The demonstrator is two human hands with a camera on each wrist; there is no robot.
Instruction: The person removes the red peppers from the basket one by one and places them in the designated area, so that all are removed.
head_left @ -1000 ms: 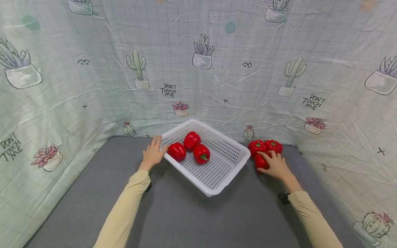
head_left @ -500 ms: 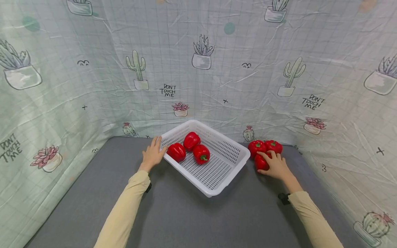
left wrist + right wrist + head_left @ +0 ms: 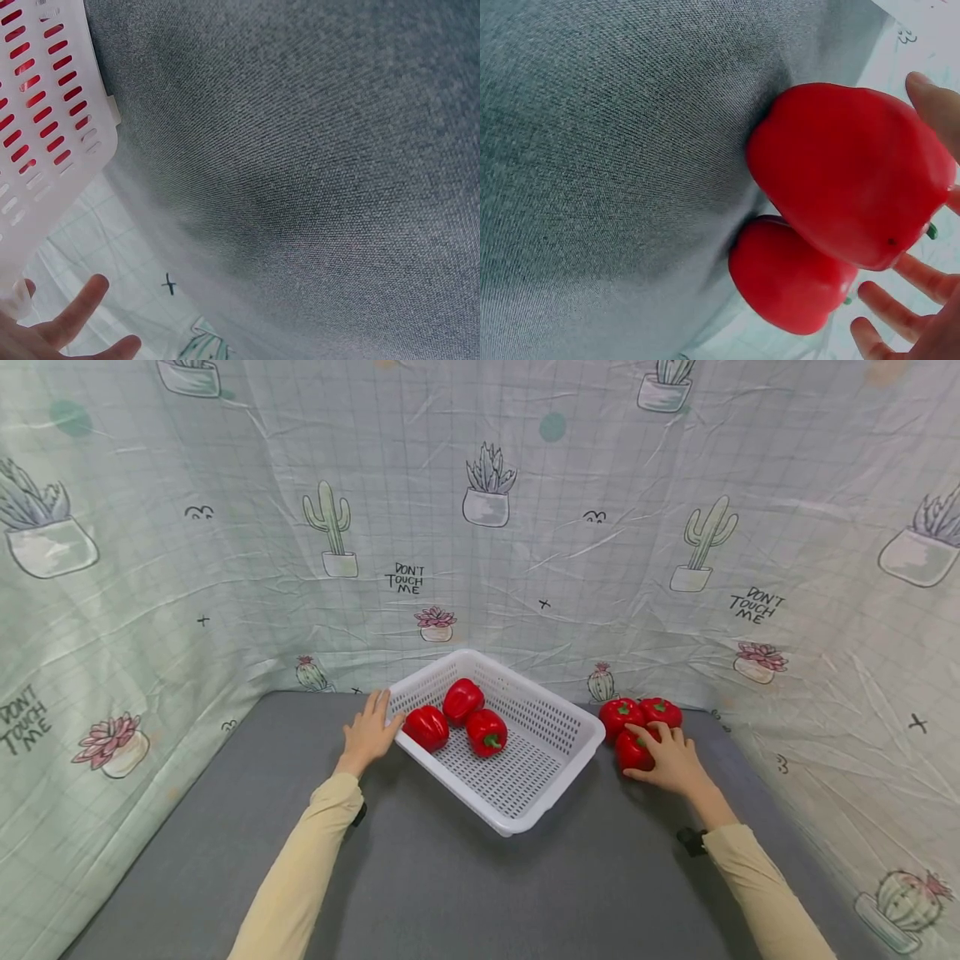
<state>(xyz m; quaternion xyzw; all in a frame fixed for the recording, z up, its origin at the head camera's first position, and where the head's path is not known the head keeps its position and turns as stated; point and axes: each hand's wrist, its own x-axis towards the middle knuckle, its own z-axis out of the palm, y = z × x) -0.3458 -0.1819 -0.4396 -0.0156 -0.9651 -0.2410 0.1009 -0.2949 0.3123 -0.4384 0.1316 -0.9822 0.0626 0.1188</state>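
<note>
At the left corner of a white perforated plastic basket (image 3: 536,814), my left hand (image 3: 367,733) rests against the rim with its fingers extended. Three red bell peppers lie inside: one pepper (image 3: 427,728) by that hand, another (image 3: 463,701) behind it, a third (image 3: 487,732) with its green stem facing forward. Right of the basket, my right hand (image 3: 671,762) is spread loosely over the nearest bell pepper (image 3: 847,172), fingers and thumb at its sides. Just behind it sit two more bell peppers, a left one (image 3: 619,713) and a right one (image 3: 662,711).
A grey cloth-covered table (image 3: 450,893) lies under everything. Light fabric curtains (image 3: 487,568) printed with cacti enclose the back and both sides. The loose peppers stand close to the back curtain and near the basket's right corner.
My right hand has shifted slightly to the right, and a little more of the pepper beneath it shows. The left hand, basket and other peppers stay where they were.
</note>
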